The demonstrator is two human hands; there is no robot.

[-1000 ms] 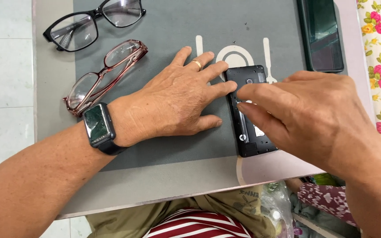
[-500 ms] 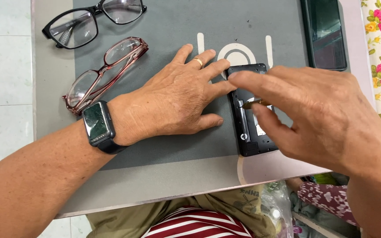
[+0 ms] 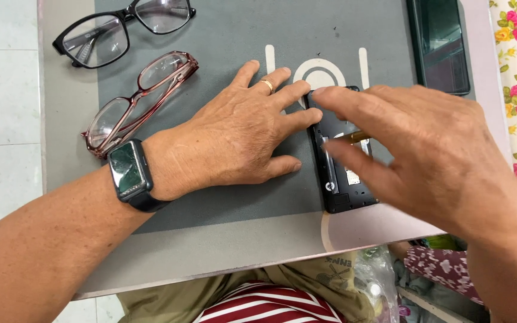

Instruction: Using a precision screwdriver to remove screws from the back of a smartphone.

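Since half a second ago, the right hand [image 3: 426, 161] has spread its fingers wider over the opened black phone [image 3: 339, 152], a thin brass-coloured tool [image 3: 354, 137] showing beneath them. Left hand [image 3: 240, 134] lies flat, fingers spread, fingertips pressing the phone's left edge. At ten o'clock of that hand lie maroon glasses [image 3: 139, 101]; black glasses [image 3: 121, 27] sit farther up. A dark phone [image 3: 441, 42] rests at one o'clock. Everything sits on a grey mat [image 3: 222, 209] on the bench [image 3: 67, 107]; white floor tiles lie beside it.
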